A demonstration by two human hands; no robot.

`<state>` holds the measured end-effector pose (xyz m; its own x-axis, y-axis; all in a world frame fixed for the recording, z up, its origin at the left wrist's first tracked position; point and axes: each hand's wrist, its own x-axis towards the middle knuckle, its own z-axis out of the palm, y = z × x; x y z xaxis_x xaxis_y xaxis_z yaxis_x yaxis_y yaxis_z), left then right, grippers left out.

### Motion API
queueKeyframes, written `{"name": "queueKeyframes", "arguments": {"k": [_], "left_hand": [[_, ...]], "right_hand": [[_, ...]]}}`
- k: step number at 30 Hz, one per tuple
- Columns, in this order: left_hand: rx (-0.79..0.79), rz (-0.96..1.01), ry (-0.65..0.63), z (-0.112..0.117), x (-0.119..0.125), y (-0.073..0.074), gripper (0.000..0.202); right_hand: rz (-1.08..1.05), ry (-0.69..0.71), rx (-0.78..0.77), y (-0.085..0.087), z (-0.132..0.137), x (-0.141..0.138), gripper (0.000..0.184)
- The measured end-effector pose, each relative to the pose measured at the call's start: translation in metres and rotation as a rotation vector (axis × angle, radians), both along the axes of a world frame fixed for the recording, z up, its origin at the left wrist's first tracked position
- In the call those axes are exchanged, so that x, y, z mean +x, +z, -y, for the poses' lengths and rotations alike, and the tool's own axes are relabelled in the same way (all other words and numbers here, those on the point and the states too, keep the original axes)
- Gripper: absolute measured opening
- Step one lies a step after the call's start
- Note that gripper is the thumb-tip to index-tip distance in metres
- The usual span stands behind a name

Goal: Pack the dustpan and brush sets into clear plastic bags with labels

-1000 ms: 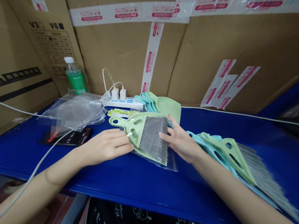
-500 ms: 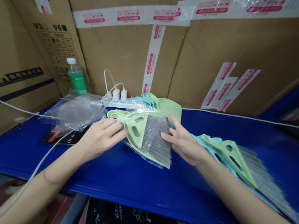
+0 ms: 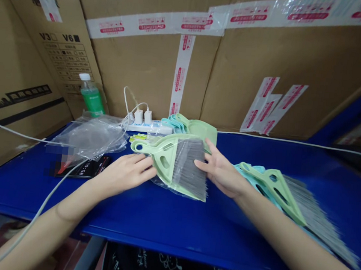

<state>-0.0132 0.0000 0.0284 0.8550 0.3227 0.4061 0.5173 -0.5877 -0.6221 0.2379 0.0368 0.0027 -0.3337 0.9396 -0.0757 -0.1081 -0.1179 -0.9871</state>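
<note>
A light green hand brush (image 3: 165, 159) with grey bristles lies nested on a green dustpan (image 3: 193, 195), tilted above the table. Clear plastic film (image 3: 170, 188) shows along the set's lower edge; how much of the set it covers I cannot tell. My left hand (image 3: 128, 173) is closed at the handle side, its curled fingertips against the set's lower left edge. At the bristle end, my right hand (image 3: 223, 171) grips the set, thumb on the bristles and other fingers behind the pan.
More brushes (image 3: 278, 188) are stacked at right. Several dustpans (image 3: 208, 130) lie behind the set, beside a power strip (image 3: 160, 128) with white chargers. Left are clear bags (image 3: 94, 136), a phone (image 3: 95, 168), a green-labelled bottle (image 3: 91, 95) and a loose cable (image 3: 49, 198). Cardboard (image 3: 136, 66) walls the back.
My left hand has slid slightly down and right from the handle ring, which now shows more fully. The plastic glare over the brush has lessened. My right hand keeps its hold.
</note>
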Motion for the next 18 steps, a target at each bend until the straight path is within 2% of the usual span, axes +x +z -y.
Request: {"name": "queueKeyframes", "arguments": {"k": [6, 10, 13, 18], "left_hand": [[0.113, 0.019, 0.155, 0.001, -0.010, 0.010, 0.032], [0.283, 0.081, 0.296, 0.012, -0.014, 0.018, 0.037], [0.384, 0.172, 0.390, 0.016, -0.017, 0.021, 0.036], [0.415, 0.391, 0.581, 0.013, -0.026, 0.023, 0.026]], "right_hand": [[-0.009, -0.057, 0.020, 0.003, -0.001, 0.000, 0.110], [-0.014, -0.089, 0.039, 0.003, -0.001, 0.001, 0.110], [0.002, -0.075, 0.050, 0.001, -0.002, 0.001, 0.109], [0.029, -0.034, 0.047, -0.002, 0.000, -0.001, 0.103]]}}
